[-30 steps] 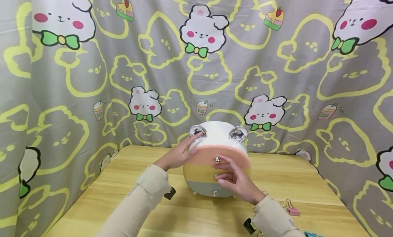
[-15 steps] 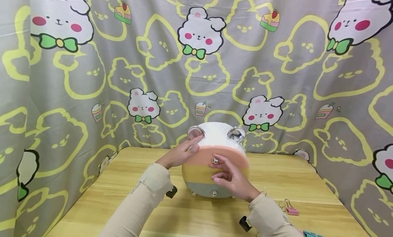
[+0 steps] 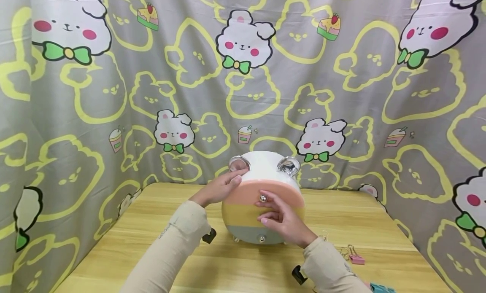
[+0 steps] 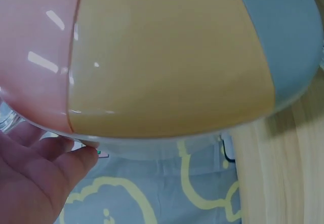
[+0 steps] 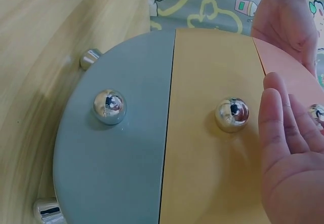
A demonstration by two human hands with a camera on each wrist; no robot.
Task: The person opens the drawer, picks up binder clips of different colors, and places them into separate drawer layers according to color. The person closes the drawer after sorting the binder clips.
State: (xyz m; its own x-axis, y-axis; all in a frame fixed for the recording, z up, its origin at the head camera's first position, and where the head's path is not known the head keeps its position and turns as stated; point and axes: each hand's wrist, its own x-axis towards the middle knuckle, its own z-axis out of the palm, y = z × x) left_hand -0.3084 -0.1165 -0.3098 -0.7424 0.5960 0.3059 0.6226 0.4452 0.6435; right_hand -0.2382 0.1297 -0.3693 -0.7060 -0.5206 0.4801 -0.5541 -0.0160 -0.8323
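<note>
A round three-drawer box (image 3: 237, 215), striped pink, yellow and grey-blue, stands on small feet on the wooden table. It has a white top and silver ears (image 3: 289, 166). My left hand (image 3: 220, 187) rests on its upper left side, fingers extended, fingertips by the left ear (image 3: 239, 163). My right hand (image 3: 286, 225) is at the front, with the pink drawer's silver knob (image 3: 263, 198) held between index and middle fingers. The thumb lies lower, apart from that knob. The yellow drawer's knob (image 5: 232, 114) is hidden in the head view; the grey-blue drawer's knob (image 5: 109, 107) shows below.
To the right on the table (image 3: 379, 225) lie a pink binder clip (image 3: 357, 259), gold-coloured clips (image 3: 344, 253) and a teal clip (image 3: 381, 288) at the front edge. A patterned curtain (image 3: 212, 95) hangs behind and on both sides.
The whole view shifts slightly, so box and hands sit a little further left. Against the box, both hands stay nearly in place; the right fingers close in slightly around the top knob.
</note>
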